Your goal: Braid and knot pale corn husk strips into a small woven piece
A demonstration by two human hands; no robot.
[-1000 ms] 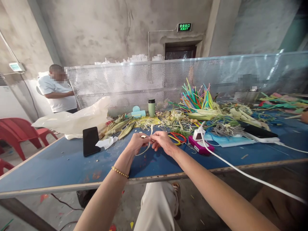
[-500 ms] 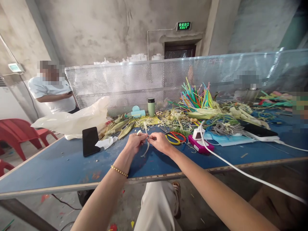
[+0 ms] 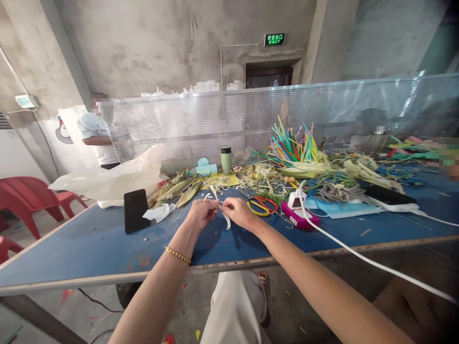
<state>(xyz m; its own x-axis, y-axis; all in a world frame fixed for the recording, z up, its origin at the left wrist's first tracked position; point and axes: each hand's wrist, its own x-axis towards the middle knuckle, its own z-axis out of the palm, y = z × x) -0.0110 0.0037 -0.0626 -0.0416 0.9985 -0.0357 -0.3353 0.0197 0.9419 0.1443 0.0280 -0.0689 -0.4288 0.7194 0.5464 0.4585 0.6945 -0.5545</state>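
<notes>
My left hand [image 3: 202, 212] and my right hand [image 3: 236, 212] meet fingertip to fingertip above the blue table. Between them is a pale strip that looks like corn husk [image 3: 227, 221]; one end rises over the fingers and the other hangs below. My left hand is closed in a pinch on the strip, and a pale curled end shows above its thumb. The right thumb and finger pinch the same strip. Scissors with red and yellow handles [image 3: 263, 206] lie just right of my right hand. Behind my hands are dried husks [image 3: 175, 188] and scraps.
A black phone [image 3: 135, 211] and crumpled white paper [image 3: 159, 212] lie to the left on the table [image 3: 89, 253]. At right are a pink power block [image 3: 300, 217] with a white cable, coloured stems [image 3: 294, 143] and a green bottle [image 3: 225, 160]. A person [image 3: 98, 131] stands behind the mesh panel's left end.
The strip's hanging end has swung from left to right below my fingers. Both hands stay nearly in place. The person at the left has moved right and turned, partly behind the panel.
</notes>
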